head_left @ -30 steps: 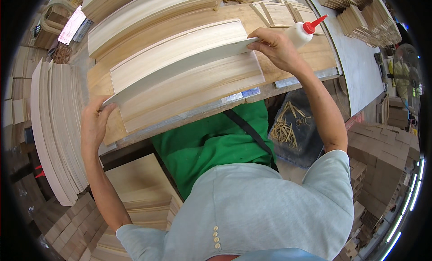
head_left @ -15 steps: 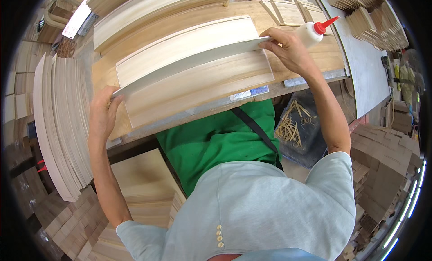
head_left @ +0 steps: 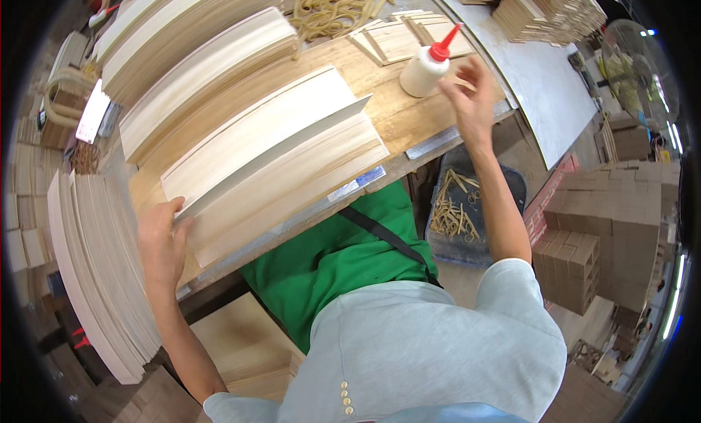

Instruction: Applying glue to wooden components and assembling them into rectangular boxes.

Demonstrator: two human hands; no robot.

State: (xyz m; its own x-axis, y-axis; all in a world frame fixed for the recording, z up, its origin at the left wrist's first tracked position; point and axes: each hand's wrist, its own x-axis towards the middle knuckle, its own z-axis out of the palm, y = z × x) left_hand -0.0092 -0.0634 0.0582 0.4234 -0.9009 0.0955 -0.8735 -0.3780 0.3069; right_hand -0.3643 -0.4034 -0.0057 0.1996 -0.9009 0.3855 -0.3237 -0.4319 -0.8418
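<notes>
On the cluttered wooden workbench (head_left: 380, 109), left hand (head_left: 162, 242) pinches a raised veneer sheet (head_left: 277, 156); right hand (head_left: 467, 102), open, seemingly empty, nears the glue bottle (head_left: 427, 65).

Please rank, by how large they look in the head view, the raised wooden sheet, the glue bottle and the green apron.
1. Raised wooden sheet, about level with the apron
2. Green apron, nearer the camera, so unsure
3. Glue bottle, clearly smallest
</notes>
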